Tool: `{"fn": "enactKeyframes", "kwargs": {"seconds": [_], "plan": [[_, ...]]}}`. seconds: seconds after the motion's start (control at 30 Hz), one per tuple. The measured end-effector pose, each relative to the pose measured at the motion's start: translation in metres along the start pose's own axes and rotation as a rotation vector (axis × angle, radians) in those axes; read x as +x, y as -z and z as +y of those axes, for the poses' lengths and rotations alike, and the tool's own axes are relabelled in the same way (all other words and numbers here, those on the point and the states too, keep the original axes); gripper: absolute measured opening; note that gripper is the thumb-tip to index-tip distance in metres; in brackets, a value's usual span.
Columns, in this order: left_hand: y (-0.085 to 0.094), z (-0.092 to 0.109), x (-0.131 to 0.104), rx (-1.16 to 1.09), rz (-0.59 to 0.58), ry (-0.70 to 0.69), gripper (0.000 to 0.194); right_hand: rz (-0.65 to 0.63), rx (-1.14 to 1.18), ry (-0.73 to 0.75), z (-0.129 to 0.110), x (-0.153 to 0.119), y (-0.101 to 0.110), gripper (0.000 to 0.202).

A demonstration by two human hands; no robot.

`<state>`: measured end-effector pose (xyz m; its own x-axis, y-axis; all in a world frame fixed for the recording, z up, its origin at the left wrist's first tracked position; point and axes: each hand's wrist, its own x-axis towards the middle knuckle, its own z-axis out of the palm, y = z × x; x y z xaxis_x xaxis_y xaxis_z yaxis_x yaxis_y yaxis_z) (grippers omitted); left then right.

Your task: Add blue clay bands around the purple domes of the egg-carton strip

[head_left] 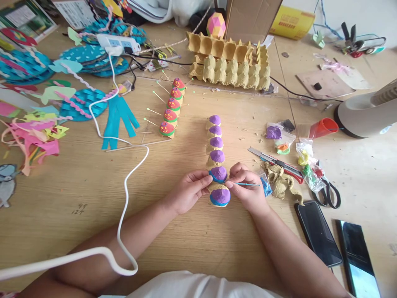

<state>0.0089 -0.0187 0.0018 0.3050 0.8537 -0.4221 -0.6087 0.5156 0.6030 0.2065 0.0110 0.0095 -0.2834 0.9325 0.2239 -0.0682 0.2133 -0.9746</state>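
Observation:
A strip of egg-carton cups (216, 156) lies lengthwise before me, its several bumps topped with purple clay. The nearest bump has a blue band (219, 203) along its lower edge. On the second bump, a blue clay strand (246, 183) runs along the purple and trails off to the right. My left hand (192, 189) is closed at the left side of this bump, gripping the carton strip with thumb and fingers. With thumb and forefinger, my right hand (246, 188) pinches the blue strand at the bump's right side.
A finished-looking red-and-green caterpillar (170, 116) stands farther left. Egg cartons (229, 62) sit at the back. To the right lie a utility knife (279, 163), scissors (330, 194), clay bags (281, 138) and two phones (319, 234). A white cable (125, 190) crosses over my left forearm.

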Motion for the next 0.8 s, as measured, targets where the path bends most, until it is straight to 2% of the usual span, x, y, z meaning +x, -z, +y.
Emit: {"fn": "enactKeyframes", "kwargs": {"seconds": [0.17, 0.6, 0.8], "plan": [[0.0004, 0.0018, -0.001, 0.05, 0.05, 0.001, 0.029, -0.035, 0.039, -0.025, 0.001, -0.0002, 0.0012, 0.016], [-0.0021, 0.0027, -0.0022, 0.092, 0.024, -0.013, 0.029, -0.005, -0.043, -0.017, -0.0016, 0.0016, -0.0016, 0.021], [-0.0029, 0.0031, -0.0022, 0.1, 0.031, 0.002, 0.032, -0.058, -0.012, -0.037, -0.004, 0.0019, -0.0028, 0.022]]}}
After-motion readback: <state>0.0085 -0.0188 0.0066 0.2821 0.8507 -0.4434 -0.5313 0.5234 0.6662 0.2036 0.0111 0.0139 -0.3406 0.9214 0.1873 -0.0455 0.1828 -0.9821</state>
